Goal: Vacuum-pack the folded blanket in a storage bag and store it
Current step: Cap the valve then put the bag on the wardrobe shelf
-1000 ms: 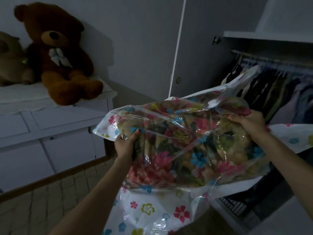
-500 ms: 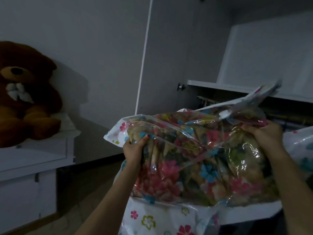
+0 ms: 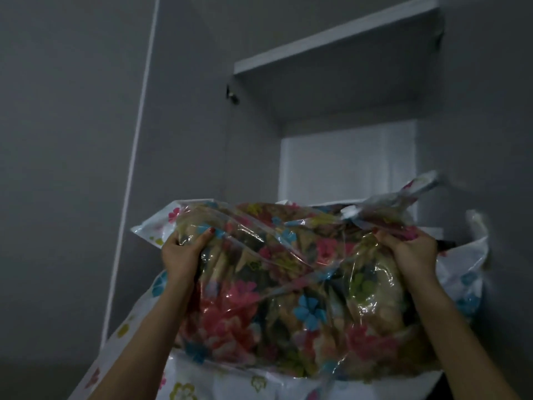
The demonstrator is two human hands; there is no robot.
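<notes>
Hands grip the load: the left hand (image 3: 181, 252) and right hand (image 3: 411, 251), 2 in all, each clench a fistful of the clear flower-printed plastic storage bag (image 3: 288, 284), held high before an open grey wardrobe. Inside it sits the folded multicoloured floral blanket (image 3: 311, 307). Slick film could slide from the fingers, or a pinch could tear it and let air back in. Loose white bag ends (image 3: 461, 272) hang free and might snag. Ahead, a white upper shelf (image 3: 334, 36) and a dark door hinge (image 3: 232, 95) edge the opening.
</notes>
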